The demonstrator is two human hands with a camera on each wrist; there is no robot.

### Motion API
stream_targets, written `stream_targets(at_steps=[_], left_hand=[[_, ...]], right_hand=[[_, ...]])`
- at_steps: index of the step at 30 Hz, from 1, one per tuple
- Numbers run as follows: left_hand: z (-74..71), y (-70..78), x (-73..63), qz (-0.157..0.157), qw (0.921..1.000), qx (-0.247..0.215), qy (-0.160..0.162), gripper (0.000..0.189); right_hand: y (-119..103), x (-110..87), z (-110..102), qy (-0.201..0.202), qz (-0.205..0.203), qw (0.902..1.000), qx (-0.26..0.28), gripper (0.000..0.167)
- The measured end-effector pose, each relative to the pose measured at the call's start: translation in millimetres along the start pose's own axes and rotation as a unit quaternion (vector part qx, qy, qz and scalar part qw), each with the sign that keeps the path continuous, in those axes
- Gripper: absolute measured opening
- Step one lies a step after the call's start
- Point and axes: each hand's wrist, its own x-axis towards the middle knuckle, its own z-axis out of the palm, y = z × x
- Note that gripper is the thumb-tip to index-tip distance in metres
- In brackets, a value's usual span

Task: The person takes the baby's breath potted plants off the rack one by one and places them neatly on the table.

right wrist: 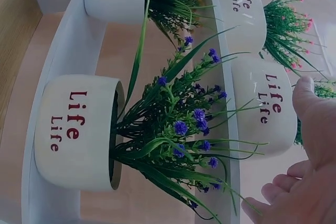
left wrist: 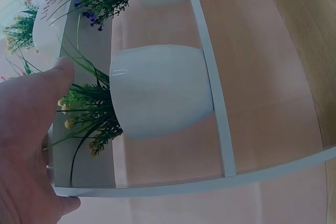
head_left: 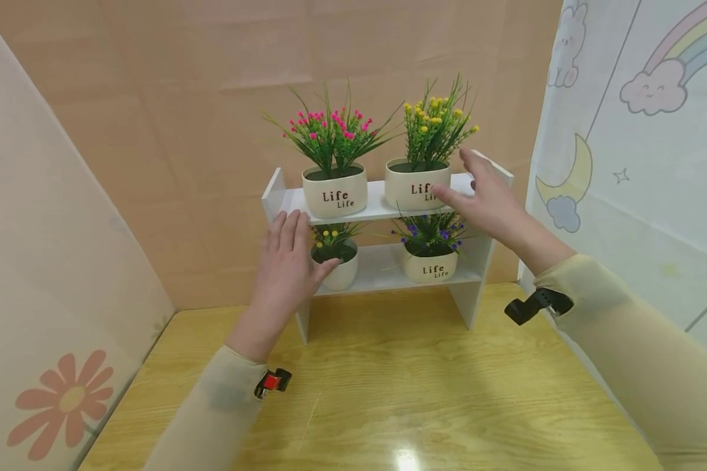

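A white two-tier shelf [head_left: 383, 258] holds potted artificial plants. My left hand [head_left: 285, 258], fingers extended, is at the left end of the upper board, its thumb in front of the lower-left pot [head_left: 344, 271] with yellow flowers. My right hand [head_left: 486, 196] is spread beside the upper-right pot [head_left: 403, 186], also with yellow flowers. Its thumb overlaps the pot's front, and its other fingers reach toward the right side. The pink-flowered pot [head_left: 334, 196] stands upright on the upper-left. Below right is a purple-flowered pot [right wrist: 79, 129]. Neither hand grips a pot.
The shelf stands at the back of a wood-grain table [head_left: 389, 379]. Behind it hangs a peach backdrop [head_left: 200, 131]. Patterned panels flank both sides, a flower print [head_left: 71, 399] on the left and a moon print [head_left: 580, 163] on the right.
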Motion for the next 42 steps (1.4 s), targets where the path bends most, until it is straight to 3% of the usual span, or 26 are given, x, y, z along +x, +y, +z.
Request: stream_targets(at_steps=[17,22,34,42], left_hand=[[6.1,3.7,-1.9,-0.021,0.9997,0.004,-0.012,0.111],[7.8,2.4,-1.4,-0.015,0.9999,0.009,-0.002,0.109],[9.1,6.6,-2.8,-0.022,0.9997,-0.003,-0.006,0.106],[8.4,7.9,-3.4,-0.038,0.9993,-0.006,-0.007,0.107]], right_hand=[[0,27.2,-4,-0.056,0.045,0.9958,0.057,0.115],[0,33.6,-3,-0.062,0.033,0.9937,0.087,0.106],[1,35.7,4,-0.084,0.044,0.9847,0.147,0.098],[-1,35.5,4,-0.092,0.061,0.9839,0.140,0.111]])
